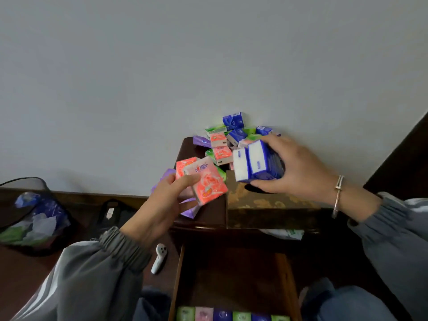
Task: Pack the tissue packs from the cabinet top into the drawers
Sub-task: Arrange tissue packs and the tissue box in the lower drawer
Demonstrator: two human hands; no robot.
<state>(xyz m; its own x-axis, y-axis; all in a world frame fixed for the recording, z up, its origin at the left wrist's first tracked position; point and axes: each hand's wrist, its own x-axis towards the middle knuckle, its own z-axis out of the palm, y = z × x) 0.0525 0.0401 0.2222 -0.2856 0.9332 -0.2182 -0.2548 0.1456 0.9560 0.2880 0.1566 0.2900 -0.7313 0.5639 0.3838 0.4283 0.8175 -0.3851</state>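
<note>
Left grip: your left hand holds two pink packs, thumb across the front and fingers behind, just off the front left of the cabinet top.
Right grip: your right hand is clamped round a clutch of blue packs, at least two with their white ends showing, held above the patterned box.
On top: a mixed pile of pink, green, blue and purple packs lies heaped against the wall, with a few purple ones near the front edge.
Drawer: the drawer stands open below you. One row of packs lines its near edge, and the floor behind looks bare.
Done so far: I judge it an early stage, with one row packed.
Left to do: both handfuls have to go down, then the pile, probably several more trips.
Aside: a bin of wrappers sits to your left.
</note>
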